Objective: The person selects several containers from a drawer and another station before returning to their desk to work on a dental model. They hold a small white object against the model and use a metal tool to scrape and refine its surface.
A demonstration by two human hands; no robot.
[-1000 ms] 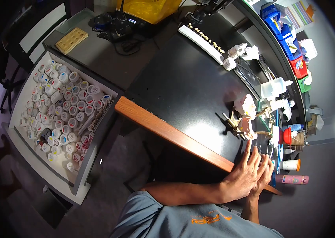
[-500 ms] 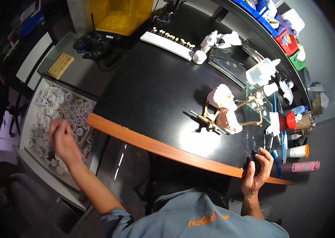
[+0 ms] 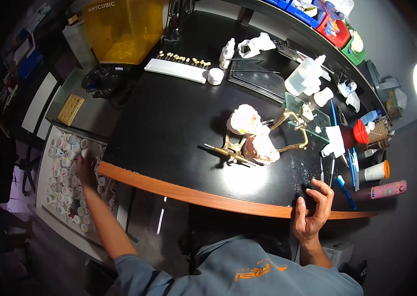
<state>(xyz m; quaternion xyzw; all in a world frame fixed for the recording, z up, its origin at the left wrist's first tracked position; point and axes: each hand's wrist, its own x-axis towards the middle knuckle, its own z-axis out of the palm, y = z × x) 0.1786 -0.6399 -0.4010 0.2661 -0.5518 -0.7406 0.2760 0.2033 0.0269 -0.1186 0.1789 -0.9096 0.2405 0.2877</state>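
Observation:
My left hand [image 3: 86,171] is over the open drawer [image 3: 72,224] at the left, smeared by motion. A whitish jar [image 3: 91,152], blurred as well, shows at its fingertips, larger than the jars below. Many small white-lidded jars [image 3: 64,183] fill the drawer around it. My right hand [image 3: 315,209] rests at the wooden desk edge [image 3: 193,192], fingers loosely bent and apart from the thumb, with nothing in it. Beyond it on the black desk stands a brass dental articulator [image 3: 235,148] bearing a pinkish-white dental cast [image 3: 261,148].
A white strip with tooth-shaped tabs [image 3: 176,69], a small white jar [image 3: 215,76] and a dark flat case [image 3: 255,79] lie at the back. A glass plate [image 3: 317,121], brushes [image 3: 345,191] and cups [image 3: 377,171] line the right side. An amber-covered machine [image 3: 122,32] stands back left.
The view has swung, so the desk items appear further left. My left hand has shifted slightly right within the drawer, and a whitish jar now shows at its fingers. My right hand stays at the edge.

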